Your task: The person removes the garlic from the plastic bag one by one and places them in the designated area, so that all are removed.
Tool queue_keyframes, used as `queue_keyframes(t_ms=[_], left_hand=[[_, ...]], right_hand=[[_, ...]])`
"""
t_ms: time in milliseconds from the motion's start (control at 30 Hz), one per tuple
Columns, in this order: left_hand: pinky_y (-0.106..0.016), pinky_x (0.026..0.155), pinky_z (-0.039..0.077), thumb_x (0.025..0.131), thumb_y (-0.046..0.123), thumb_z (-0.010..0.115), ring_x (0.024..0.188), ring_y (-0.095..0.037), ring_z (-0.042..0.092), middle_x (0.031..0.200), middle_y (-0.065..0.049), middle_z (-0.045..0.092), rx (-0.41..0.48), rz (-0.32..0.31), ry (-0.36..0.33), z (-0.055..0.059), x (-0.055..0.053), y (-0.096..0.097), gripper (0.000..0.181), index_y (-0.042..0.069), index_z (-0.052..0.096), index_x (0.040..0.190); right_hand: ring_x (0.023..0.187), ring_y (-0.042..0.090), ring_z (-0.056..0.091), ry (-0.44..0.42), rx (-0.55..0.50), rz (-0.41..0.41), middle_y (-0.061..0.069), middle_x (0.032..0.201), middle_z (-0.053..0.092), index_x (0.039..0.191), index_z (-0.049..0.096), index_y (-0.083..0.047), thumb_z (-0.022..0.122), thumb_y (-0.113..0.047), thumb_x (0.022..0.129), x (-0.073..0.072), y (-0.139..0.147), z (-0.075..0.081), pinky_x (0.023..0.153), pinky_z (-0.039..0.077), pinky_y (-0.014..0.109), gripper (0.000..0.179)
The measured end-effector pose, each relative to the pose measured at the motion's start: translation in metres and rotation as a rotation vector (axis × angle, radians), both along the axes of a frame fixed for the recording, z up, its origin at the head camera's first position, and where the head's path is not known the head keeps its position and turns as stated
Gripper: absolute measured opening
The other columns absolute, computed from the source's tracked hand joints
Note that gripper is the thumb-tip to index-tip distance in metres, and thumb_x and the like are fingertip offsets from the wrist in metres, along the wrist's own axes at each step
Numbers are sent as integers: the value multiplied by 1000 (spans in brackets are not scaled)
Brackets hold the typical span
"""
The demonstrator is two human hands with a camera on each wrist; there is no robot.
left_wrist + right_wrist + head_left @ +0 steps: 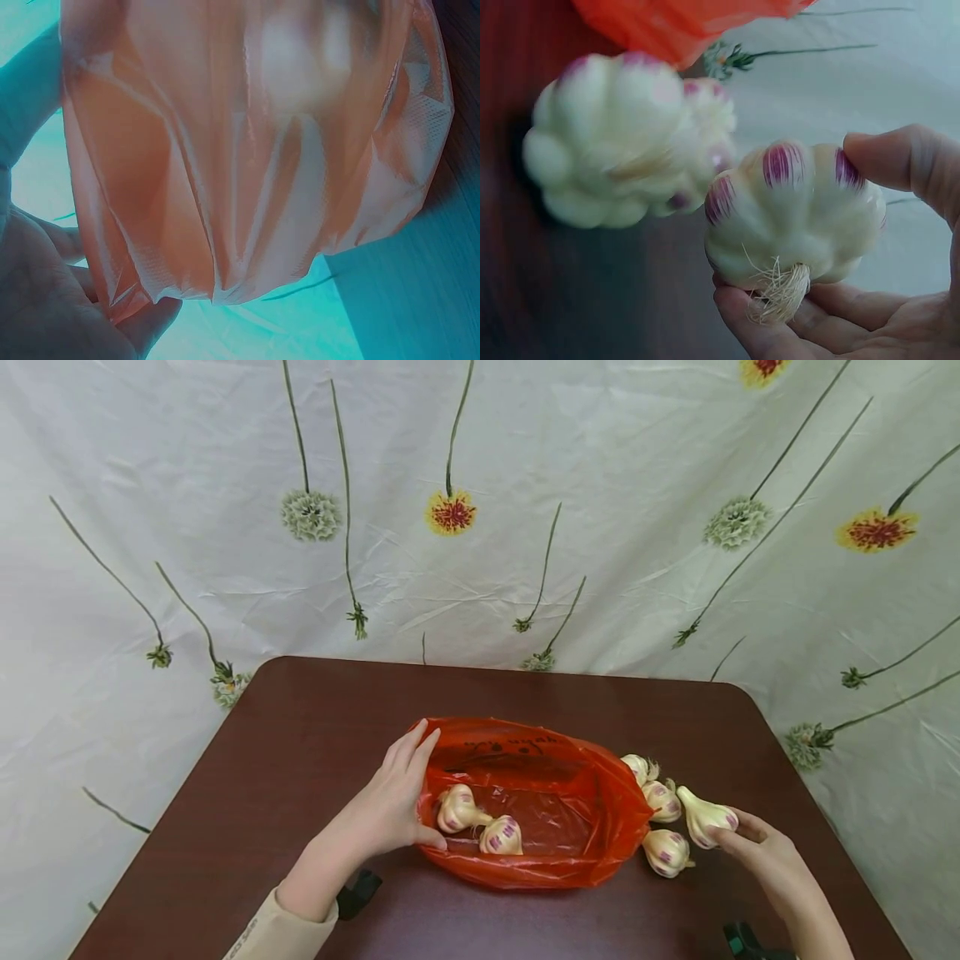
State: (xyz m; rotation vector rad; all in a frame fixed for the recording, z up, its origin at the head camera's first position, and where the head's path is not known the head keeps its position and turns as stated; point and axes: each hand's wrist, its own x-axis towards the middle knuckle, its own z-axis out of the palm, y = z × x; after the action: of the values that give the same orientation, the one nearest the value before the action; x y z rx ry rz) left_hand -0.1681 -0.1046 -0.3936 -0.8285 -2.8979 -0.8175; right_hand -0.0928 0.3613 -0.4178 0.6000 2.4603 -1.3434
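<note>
A red plastic bag (517,872) lies with its mouth spread, two garlic bulbs (501,835) inside. At its left end my left hand (386,806) holds the rim, fingers spread along it and thumb over the near edge. In the left wrist view the bag (217,165) covers parts of that hand's fingers. Right of the bag, my right hand (776,864) grips another garlic bulb (703,817) between thumb and fingers, just above the table. Its roots and purple streaks show in the right wrist view on the held bulb (795,217).
Three loose garlic bulbs (667,852) sit between the bag's right end and my right hand, some touching the bag. All this is on a dark brown table (322,718). Behind the table hangs a white cloth (630,460) with a flower print.
</note>
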Motion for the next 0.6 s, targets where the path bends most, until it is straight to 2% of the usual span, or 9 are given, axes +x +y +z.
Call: queue_keyframes(t_ms=[100,167,233,367,533,600], left_hand=[[-59,111,35,51,29,99,145,-46,19,160,-26,14,1,0,-10,0,0,0,132,-4,21,152],[-58,111,36,51,29,99,145,-46,19,160,-26,15,2,0,-8,-1,0,0,132,-4,21,152],[-58,111,36,51,29,99,145,-45,20,160,-26,15,2,0,-6,-1,0,0,132,-4,22,152],[-58,110,37,50,28,99,144,-46,21,160,-26,16,2,-2,10,-1,0,1,131,-5,23,152],[-58,109,38,51,28,99,144,-46,22,160,-26,16,1,-2,11,0,0,1,130,-4,23,152],[-58,109,38,51,29,99,144,-46,22,160,-26,16,-1,-1,14,0,0,1,130,-4,23,152]], right_hand=[[110,8,55,-33,-13,-15,32,148,39,150,21,13,54,-42,98,0,3,-8,99,43,38,83],[119,20,55,-48,-28,-26,34,149,35,150,19,14,53,-43,98,0,4,-13,99,44,37,84],[124,26,52,-58,-57,-44,36,151,30,150,16,15,53,-43,98,-1,5,-18,97,45,33,86],[125,28,54,-75,-70,-57,36,152,28,150,14,15,53,-45,98,-1,5,-26,94,47,30,88],[115,21,59,-63,-46,-61,35,145,38,147,22,16,56,-45,97,-2,1,-33,88,48,27,86],[114,22,61,-56,-36,-62,35,143,40,146,24,17,56,-45,97,-3,-1,-34,89,50,29,86]])
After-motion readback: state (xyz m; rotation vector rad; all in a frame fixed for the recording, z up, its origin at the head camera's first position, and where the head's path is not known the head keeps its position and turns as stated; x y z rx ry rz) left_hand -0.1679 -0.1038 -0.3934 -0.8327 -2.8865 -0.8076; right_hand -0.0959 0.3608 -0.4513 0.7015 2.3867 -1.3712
